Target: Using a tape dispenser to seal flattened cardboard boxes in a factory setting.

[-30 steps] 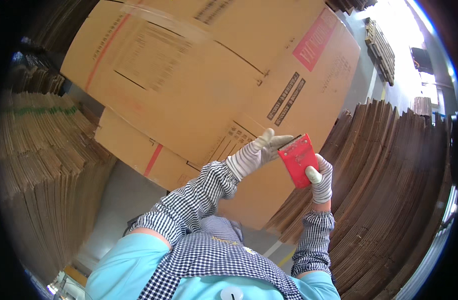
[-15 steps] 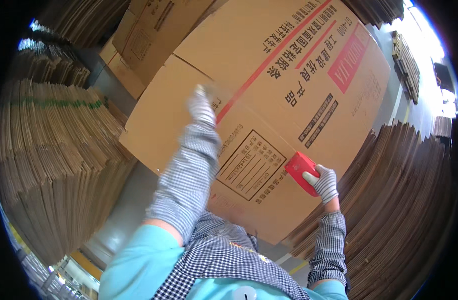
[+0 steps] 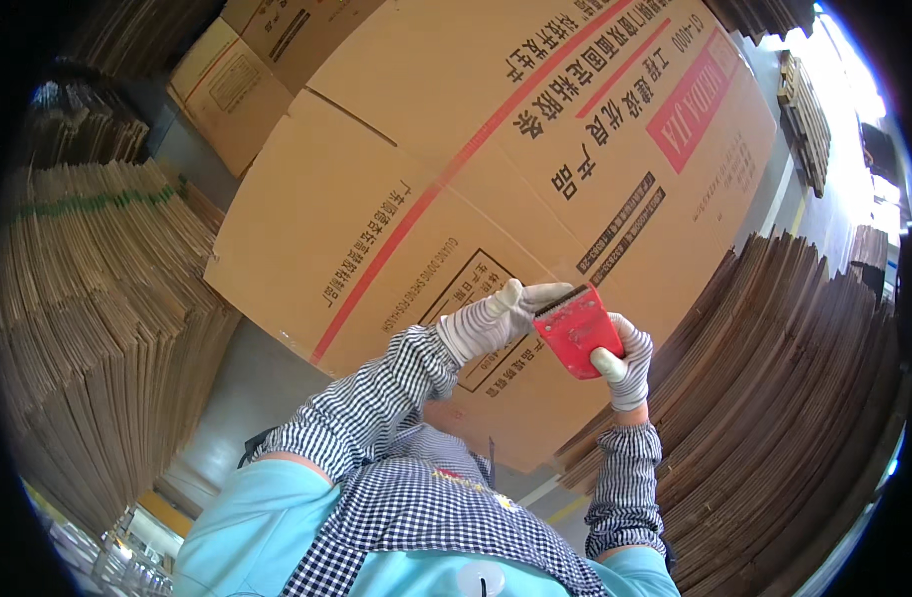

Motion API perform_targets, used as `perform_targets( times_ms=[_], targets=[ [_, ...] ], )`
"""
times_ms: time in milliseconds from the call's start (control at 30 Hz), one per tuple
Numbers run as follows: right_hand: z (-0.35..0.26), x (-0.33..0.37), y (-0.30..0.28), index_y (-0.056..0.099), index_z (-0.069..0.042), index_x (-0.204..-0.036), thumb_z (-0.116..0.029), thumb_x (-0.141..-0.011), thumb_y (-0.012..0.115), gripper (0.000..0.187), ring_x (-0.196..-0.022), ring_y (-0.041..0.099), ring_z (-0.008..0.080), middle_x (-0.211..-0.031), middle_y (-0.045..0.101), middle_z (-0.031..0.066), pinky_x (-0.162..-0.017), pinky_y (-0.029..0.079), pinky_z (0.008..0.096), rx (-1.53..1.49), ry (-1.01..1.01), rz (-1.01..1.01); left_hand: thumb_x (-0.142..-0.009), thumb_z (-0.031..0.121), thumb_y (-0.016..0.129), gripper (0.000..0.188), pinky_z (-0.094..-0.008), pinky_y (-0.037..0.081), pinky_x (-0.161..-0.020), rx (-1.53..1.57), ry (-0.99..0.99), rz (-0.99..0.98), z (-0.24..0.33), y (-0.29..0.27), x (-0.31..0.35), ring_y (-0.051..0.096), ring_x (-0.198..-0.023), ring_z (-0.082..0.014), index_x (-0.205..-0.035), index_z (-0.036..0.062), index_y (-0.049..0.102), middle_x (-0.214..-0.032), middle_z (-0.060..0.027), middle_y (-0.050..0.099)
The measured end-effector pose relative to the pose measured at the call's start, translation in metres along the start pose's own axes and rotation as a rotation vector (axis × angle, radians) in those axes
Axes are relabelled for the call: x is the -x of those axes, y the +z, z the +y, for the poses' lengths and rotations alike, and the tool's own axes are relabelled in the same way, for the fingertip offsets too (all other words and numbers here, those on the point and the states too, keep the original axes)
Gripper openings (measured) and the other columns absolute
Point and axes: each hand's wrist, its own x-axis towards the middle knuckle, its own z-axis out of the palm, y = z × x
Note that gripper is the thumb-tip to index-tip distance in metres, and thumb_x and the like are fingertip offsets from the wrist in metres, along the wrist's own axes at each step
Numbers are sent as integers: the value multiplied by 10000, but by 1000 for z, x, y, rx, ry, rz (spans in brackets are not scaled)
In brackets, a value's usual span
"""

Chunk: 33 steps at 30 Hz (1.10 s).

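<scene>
My right hand (image 3: pixel 628 366), in a striped white glove, grips a red handheld tape dispenser (image 3: pixel 578 336) with its thumb on the side. The dispenser's dark toothed edge faces up and left. My gloved left hand (image 3: pixel 488 320) reaches across to that edge with its fingers stretched out. Its fingertips are at the edge, partly behind it; whether they touch tape I cannot make out. Beneath both hands lies a large brown cardboard box (image 3: pixel 376 189) with red stripes and dark print. A seam line runs across its upper face.
Tall stacks of flat cardboard stand close on the left (image 3: pixel 107 328) and on the right (image 3: pixel 764 398). Behind the box at upper left are more brown boxes (image 3: pixel 232 95). A wooden pallet (image 3: pixel 802 119) leans or stands at the far right by a bright floor.
My left hand has come down and right from the box's left part to the dispenser. The dispenser has turned and moved slightly up and left in my right hand.
</scene>
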Motion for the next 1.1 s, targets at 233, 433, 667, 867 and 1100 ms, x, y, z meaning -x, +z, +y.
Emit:
perform_targets(
  times_ms=[233,433,667,867,1100],
  targets=[
    [0,-20,19,672,11,-947,-417,-726,837,509,-721,624,119,-816,691,42,-693,505,271,218,-40,-87,-989,403,556,439,-304,519,-929,-96,-28,419,22,-14,-17,655,-1006,-143,-1157,11,658,-1141,-72,695],
    [36,-48,-30,704,23,-981,-359,-794,809,438,-645,671,127,-739,709,81,-575,547,283,397,259,-95,-909,231,640,254,-333,340,-1126,-1611,677,1300,138,-118,0,514,-1295,-252,-1051,51,749,-1340,-132,606],
    [66,-79,-22,696,22,-974,-402,-807,780,463,-670,669,155,-766,709,89,-657,542,331,773,409,-131,-896,276,692,494,-510,257,-1150,-1791,508,1708,154,-119,-8,383,-1383,-344,-1301,26,562,-1492,-247,370],
    [58,-65,-50,679,19,-992,-415,-845,759,466,-711,637,116,-789,690,44,-646,522,333,534,473,-253,-1032,185,480,317,-440,595,-909,49,476,1024,106,-143,-23,638,-1102,-352,-1243,-50,508,-1205,-230,623],
    [76,-34,-142,730,-11,-975,-454,-781,755,484,-752,702,207,-817,727,114,-711,557,364,1106,769,-185,-1034,181,471,337,-441,601,-904,-42,455,1114,119,-127,-40,656,-1070,-361,-1247,-79,490,-1205,-250,624]
  ],
)
